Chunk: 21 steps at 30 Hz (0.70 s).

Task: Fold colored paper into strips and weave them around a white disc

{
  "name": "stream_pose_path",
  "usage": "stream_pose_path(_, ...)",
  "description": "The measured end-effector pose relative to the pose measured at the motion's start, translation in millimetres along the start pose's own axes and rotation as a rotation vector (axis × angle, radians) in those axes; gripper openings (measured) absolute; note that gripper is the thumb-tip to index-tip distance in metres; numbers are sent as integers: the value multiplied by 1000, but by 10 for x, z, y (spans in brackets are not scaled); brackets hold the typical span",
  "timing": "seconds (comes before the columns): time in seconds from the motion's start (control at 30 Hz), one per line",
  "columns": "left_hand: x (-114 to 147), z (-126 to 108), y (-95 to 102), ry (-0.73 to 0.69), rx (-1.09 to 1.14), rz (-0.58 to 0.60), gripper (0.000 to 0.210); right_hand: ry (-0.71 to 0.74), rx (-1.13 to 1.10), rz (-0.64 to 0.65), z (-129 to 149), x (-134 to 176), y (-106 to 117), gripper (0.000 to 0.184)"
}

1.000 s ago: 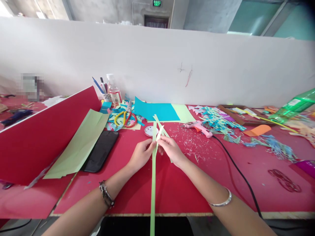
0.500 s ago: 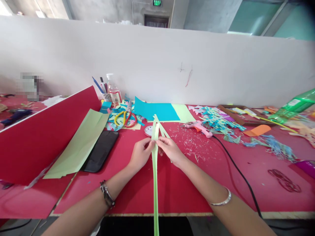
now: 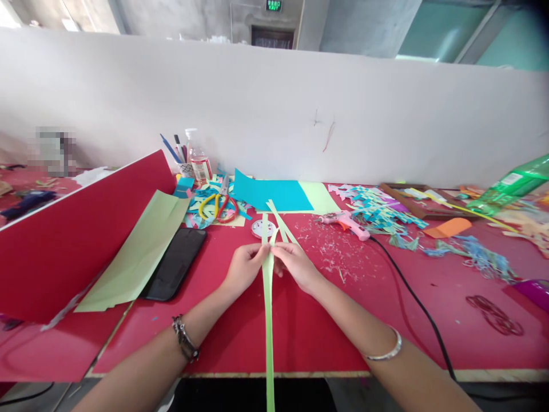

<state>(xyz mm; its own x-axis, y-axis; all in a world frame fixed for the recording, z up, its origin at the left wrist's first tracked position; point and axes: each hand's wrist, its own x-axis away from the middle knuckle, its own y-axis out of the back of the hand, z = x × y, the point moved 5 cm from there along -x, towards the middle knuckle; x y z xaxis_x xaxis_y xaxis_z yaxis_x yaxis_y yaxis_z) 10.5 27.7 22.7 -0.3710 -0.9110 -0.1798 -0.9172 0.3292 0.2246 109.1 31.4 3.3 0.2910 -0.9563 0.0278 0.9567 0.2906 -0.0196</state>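
My left hand (image 3: 247,264) and my right hand (image 3: 297,264) meet at the middle of the red table, both pinching a long pale green paper strip (image 3: 268,320). It hangs down towards me past the table's front edge. Above my fingers its upper end splits in two, one part straight, the other curling to the right. More pale green strips (image 3: 281,220) lie just beyond my right hand. A small round tin (image 3: 257,230) sits behind the straight part, partly covered by it.
Scissors (image 3: 218,206) rest on paper scraps. A black phone (image 3: 178,266), green sheets (image 3: 137,252) and an upright red board (image 3: 86,234) stand left. A pink glue gun (image 3: 345,222) with its black cord (image 3: 412,292) lies right, near a green bottle (image 3: 512,183). Blue paper (image 3: 274,193) lies behind.
The strip's upper parts have spread further apart, with the right one now curled and lower. Its lower length has shifted slightly left. Both hands keep nearly the same place.
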Motion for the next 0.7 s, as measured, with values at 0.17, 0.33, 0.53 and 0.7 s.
stream_pose_path(0.17,-3,43,59,52,-95,-105,44,11,-26,-19,-32,-16,7,26)
stream_pose_path(0.33,-9,-5,-22,-12,4,43,42,20,-42,-105,1,-4,53,24)
stream_pose_path(0.53,7,-7,-20,-34,-53,29,46,2,14,-35,42,9,18,24)
stream_pose_path(0.7,5,23,-4,-23,-117,-25,48,33,11,-37,24,1,19,23)
